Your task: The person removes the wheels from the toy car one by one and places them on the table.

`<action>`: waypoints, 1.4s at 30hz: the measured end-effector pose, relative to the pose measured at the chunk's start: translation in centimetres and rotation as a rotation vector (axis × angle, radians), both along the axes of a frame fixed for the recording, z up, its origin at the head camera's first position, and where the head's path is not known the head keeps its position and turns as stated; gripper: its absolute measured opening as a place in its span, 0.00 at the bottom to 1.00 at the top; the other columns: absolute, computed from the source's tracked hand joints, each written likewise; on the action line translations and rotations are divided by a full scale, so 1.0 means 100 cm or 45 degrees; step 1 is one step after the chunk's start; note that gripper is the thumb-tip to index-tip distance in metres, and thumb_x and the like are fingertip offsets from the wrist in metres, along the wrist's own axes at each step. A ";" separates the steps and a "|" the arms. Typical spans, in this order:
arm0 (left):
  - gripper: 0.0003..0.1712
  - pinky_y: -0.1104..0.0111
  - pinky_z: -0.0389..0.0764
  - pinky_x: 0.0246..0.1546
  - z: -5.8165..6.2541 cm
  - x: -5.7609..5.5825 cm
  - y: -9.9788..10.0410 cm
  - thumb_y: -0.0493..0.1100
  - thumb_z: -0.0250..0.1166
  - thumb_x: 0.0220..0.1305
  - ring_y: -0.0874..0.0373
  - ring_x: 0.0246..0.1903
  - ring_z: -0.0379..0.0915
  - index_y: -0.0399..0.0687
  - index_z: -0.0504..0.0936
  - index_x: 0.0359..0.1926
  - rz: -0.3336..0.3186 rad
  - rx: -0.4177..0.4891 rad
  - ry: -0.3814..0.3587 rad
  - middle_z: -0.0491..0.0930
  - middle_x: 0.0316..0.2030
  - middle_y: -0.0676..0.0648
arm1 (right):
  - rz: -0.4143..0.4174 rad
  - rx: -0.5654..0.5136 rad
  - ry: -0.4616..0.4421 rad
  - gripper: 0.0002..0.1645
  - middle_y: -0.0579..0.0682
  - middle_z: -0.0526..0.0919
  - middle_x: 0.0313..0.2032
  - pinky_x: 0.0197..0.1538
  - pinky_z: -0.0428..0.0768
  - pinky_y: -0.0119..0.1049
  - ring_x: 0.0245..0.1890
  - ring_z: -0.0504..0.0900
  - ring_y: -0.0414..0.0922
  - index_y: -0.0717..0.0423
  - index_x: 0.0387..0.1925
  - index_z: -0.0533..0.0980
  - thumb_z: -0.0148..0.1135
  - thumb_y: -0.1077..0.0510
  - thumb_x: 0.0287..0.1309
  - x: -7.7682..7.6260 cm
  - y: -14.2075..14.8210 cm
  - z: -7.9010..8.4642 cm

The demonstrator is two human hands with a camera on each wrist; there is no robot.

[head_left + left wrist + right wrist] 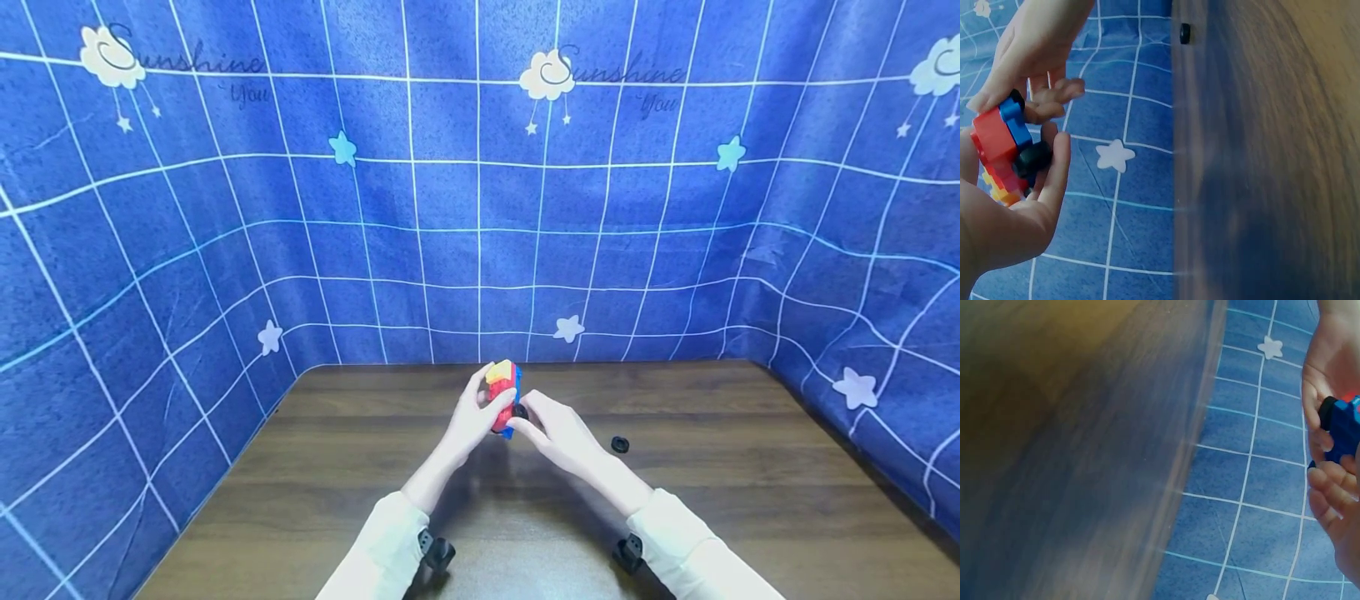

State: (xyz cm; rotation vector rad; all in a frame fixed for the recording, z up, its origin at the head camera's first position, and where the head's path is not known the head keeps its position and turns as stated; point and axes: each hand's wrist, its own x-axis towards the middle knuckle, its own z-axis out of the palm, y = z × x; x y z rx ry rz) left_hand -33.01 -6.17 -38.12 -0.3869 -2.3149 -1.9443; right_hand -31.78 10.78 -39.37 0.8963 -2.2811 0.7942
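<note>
A toy car point(502, 392) of red, yellow and blue blocks with black wheels is held up over the table, tilted on end. My left hand point(470, 421) grips it, thumb across the red side and fingers behind. In the left wrist view, one black wheel point(1032, 160) sits by the left fingers on the blue base point(1016, 123). My right hand point(564, 433) is at the car's near right side, its thumb and fingers pinching a black wheel point(521, 412) against the base. The right wrist view catches the blue underside point(1342, 439) between both hands.
A loose black wheel point(619, 444) lies on the wooden table point(360, 467), right of the hands. A blue gridded cloth point(442, 250) hangs behind the table and along both sides. Dark cameras are strapped at both wrists, over white sleeves point(390, 533).
</note>
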 end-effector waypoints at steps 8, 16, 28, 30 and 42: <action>0.35 0.57 0.80 0.44 0.003 0.003 0.007 0.48 0.56 0.67 0.43 0.50 0.76 0.44 0.56 0.70 0.072 -0.148 0.104 0.75 0.51 0.31 | -0.038 0.062 0.072 0.11 0.39 0.63 0.22 0.23 0.63 0.24 0.20 0.62 0.34 0.51 0.31 0.68 0.58 0.49 0.62 -0.001 -0.003 -0.002; 0.35 0.60 0.81 0.42 -0.003 0.003 0.007 0.47 0.57 0.66 0.43 0.48 0.77 0.40 0.57 0.69 0.027 -0.139 0.122 0.74 0.53 0.31 | -0.137 0.289 0.293 0.14 0.44 0.65 0.19 0.20 0.68 0.32 0.16 0.65 0.40 0.56 0.29 0.67 0.60 0.52 0.59 -0.002 -0.004 -0.004; 0.35 0.61 0.82 0.39 0.001 0.006 0.009 0.49 0.58 0.65 0.44 0.47 0.76 0.45 0.57 0.69 0.012 -0.105 0.093 0.76 0.50 0.32 | -0.067 0.127 0.159 0.13 0.40 0.63 0.18 0.20 0.61 0.24 0.17 0.61 0.34 0.52 0.27 0.67 0.62 0.51 0.55 0.002 0.001 -0.003; 0.35 0.60 0.82 0.40 0.001 0.006 0.009 0.48 0.58 0.65 0.42 0.49 0.75 0.45 0.57 0.69 0.015 -0.078 0.104 0.74 0.51 0.31 | -0.056 0.045 0.101 0.14 0.39 0.63 0.18 0.20 0.58 0.22 0.17 0.60 0.32 0.50 0.27 0.68 0.63 0.48 0.55 0.003 0.002 -0.002; 0.35 0.58 0.80 0.42 0.025 0.029 0.013 0.44 0.60 0.64 0.41 0.49 0.75 0.37 0.57 0.68 0.050 -0.092 0.087 0.75 0.50 0.30 | -0.072 0.122 0.313 0.26 0.39 0.66 0.18 0.20 0.58 0.23 0.17 0.61 0.32 0.50 0.27 0.68 0.51 0.32 0.58 0.003 0.006 -0.003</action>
